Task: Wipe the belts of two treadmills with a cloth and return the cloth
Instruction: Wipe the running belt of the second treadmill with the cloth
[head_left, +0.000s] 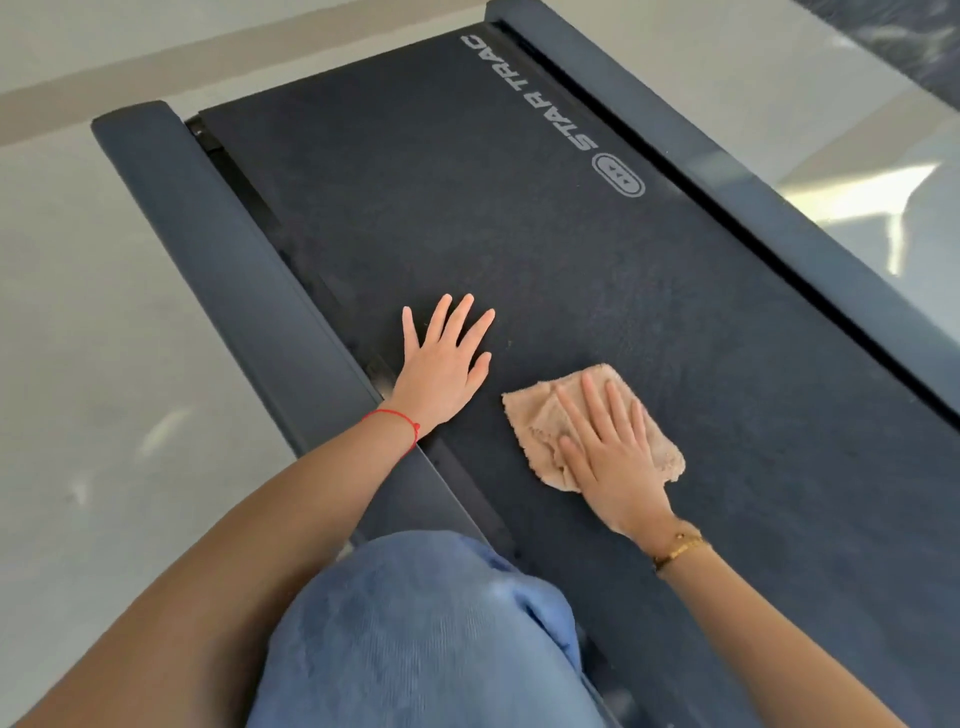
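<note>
Looks like we're mid-wipe on one treadmill here. The right hand (613, 452) lies flat with fingers straight on top of the cloth (540, 421), pressing it onto the belt (519, 208), just below the middle of the frame. No pinching or bunching, just a palm-down push. The left hand (441, 364) is also spread flat, fingers splayed, planted bare on the belt just left of the cloth and right beside the left rail (234, 249). My guess is it's bracing the person's weight while they lean in; a knee in blue fabric (426, 634) fills the bottom centre.

The cloth is a small tan, fuzzy-looking thing, rumpled and partly folded, with its upper left corner sticking out past the fingers. It's sitting well inside the belt, apart from both rails.

Next move, I reckon: keep even pressure and sweep toward the top of the frame, where the logo (545, 98) is, since that whole stretch of belt is there to cover. Can't tell from this which parts are already clean. Only one treadmill is in shot, so the second belt and returning the cloth look like they're yet to come.
</note>
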